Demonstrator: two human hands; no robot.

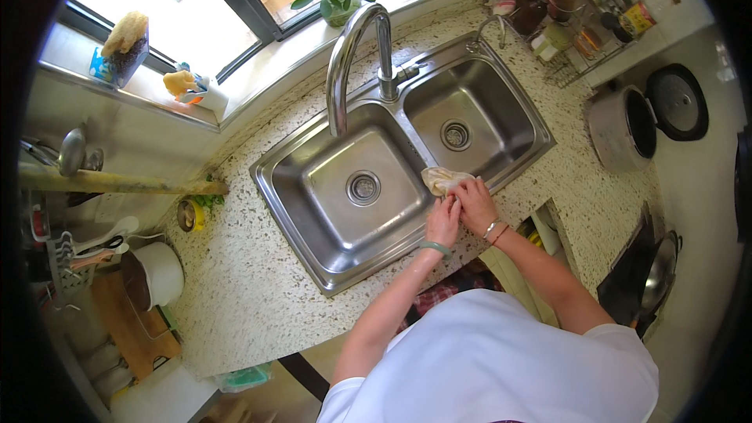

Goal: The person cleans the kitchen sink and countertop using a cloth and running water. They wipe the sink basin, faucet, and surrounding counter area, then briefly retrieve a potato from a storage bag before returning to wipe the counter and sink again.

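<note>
together, two bare hands meet at the front rim of the double-basin stainless steel sink (329, 211), close to where the divider between its basins ends. the right hand (478, 205), with a silver bracelet (491, 228) and a thin red cord at the wrist, has its fingers bent and drawn narrow on a crumpled, cream-coloured soft cloth (442, 179). that cloth sticks out beyond the fingertips, over the near end of the divider. the left hand (443, 222), wearing a pale green round bangle (435, 248), lies just beside the right one, its fingers close together and bent, their tips at the lower edge of the cloth; i cannot tell whether they grip it too. behind the basins rises a tall, arched chrome tap (338, 86), its spout over the larger left basin. around the sink spreads a cream, dark-speckled stone counter (227, 298). at its right stands a silver-grey round cooker (611, 129) with its dark lid open; on the sill, a leafy green potted plant (339, 9).
</note>
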